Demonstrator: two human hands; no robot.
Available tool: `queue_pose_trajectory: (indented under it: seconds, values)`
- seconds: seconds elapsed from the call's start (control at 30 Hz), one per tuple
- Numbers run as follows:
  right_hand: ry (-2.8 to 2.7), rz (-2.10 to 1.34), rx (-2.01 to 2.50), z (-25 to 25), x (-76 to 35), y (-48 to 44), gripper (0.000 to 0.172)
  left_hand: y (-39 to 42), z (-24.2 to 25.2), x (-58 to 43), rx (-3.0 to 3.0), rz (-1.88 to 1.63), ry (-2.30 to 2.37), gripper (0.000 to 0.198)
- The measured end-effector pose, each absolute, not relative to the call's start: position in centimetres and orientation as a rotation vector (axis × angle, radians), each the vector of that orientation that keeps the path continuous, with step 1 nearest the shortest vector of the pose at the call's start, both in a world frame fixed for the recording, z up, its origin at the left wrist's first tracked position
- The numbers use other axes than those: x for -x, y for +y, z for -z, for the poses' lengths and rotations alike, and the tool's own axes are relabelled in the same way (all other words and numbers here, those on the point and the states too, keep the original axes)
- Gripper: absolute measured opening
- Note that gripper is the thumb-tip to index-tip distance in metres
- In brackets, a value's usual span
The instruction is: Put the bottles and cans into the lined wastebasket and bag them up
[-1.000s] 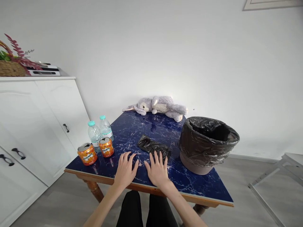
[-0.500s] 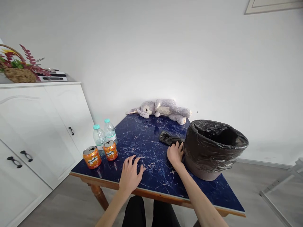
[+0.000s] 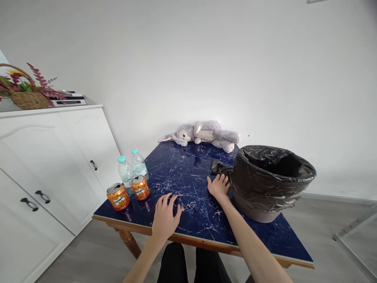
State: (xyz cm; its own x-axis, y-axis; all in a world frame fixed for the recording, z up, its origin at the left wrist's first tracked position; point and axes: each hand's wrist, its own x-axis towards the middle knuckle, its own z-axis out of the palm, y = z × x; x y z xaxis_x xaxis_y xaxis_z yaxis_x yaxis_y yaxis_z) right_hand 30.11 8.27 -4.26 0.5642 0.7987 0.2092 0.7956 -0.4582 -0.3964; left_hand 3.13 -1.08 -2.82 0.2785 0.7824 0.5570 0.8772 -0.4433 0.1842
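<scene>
The left hand [image 3: 166, 218] lay flat and released on the table [image 3: 188, 169], fingers spread, holding nothing. The right hand [image 3: 218, 185] rested open further forward, fingertips at the near edge of a crumpled black bag [image 3: 220, 167], which lay against the lined bin [image 3: 271, 184] to its right. Two cans [image 3: 118, 196] and two bottles [image 3: 126, 172] stood left of the left hand. A plush toy [image 3: 203, 133] lay beyond both hands.
</scene>
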Motion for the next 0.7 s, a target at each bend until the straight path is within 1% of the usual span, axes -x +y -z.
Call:
queue_pose_trajectory:
  seconds: [0.07, 0.17, 0.3, 0.47, 0.6, 0.7]
  values:
    - [-1.204, -0.011, 2.376, 4.1, -31.2, 8.5, 0.054, -1.1, 2.8, -3.1, 2.382, 0.889, -1.557, 0.036]
    - [-1.192, 0.003, 2.356, 4.2, -31.0, 8.0, 0.057, -1.1, 2.9, -3.0, 2.383, 0.896, -1.535, 0.036]
    - [-1.428, 0.037, 2.205, 4.9, -29.3, 5.0, 0.066, -0.8, 3.3, -2.8, 2.378, 0.869, -1.501, 0.037]
    - [-1.819, 0.031, 1.943, 5.8, -28.8, -0.8, 0.063, -0.2, 3.9, -2.4, 2.429, 0.714, -1.479, 0.047]
    - [-1.867, 0.060, 1.853, 6.2, -29.5, -4.0, 0.071, 0.1, 4.1, -2.2, 2.437, 0.670, -1.490, 0.053]
    - [-1.819, 0.104, 1.762, 6.4, -29.6, -4.7, 0.070, 0.1, 4.1, -2.2, 2.426, 0.713, -1.477, 0.057]
